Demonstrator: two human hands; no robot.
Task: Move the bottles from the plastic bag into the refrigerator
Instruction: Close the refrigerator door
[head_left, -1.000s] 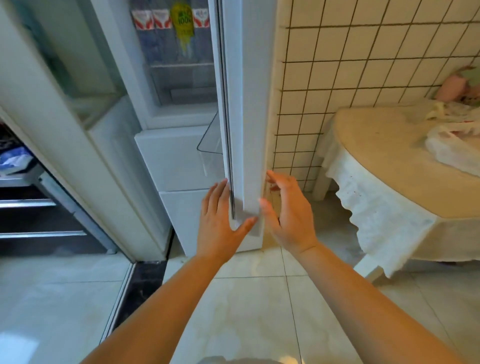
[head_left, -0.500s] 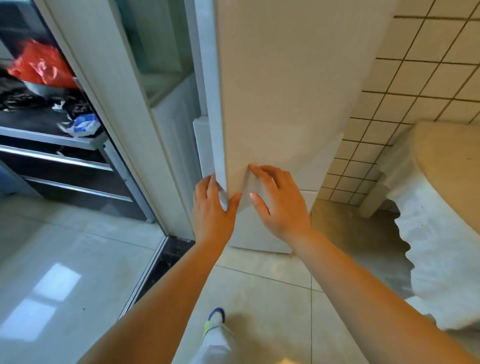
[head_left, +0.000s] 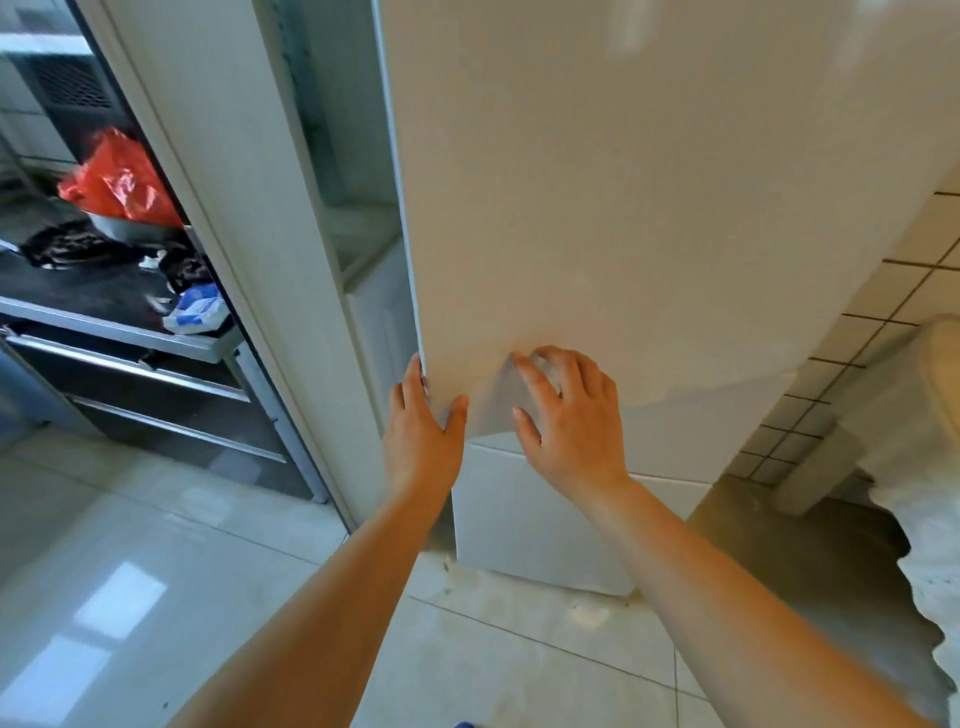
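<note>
bottles and plastic bag are out of view now; the tall white refrigerator door (head_left: 623, 208), edge-on a second ago, has swung nearly shut. left hand (head_left: 423, 431) grips its lower edge, right hand (head_left: 569, 421) presses fingertips on its face, holding nothing. left of the door an orange plastic bag (head_left: 122, 182) sits on a dark counter (head_left: 78, 280); nothing blocks closing.

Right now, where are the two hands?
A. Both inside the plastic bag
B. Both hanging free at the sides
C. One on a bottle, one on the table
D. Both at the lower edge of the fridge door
D: the left hand wraps the corner edge of the fridge door, thumb on its front, and the right hand presses its fingertips on the door's face beside it; no bottle or bag is in either.
</note>
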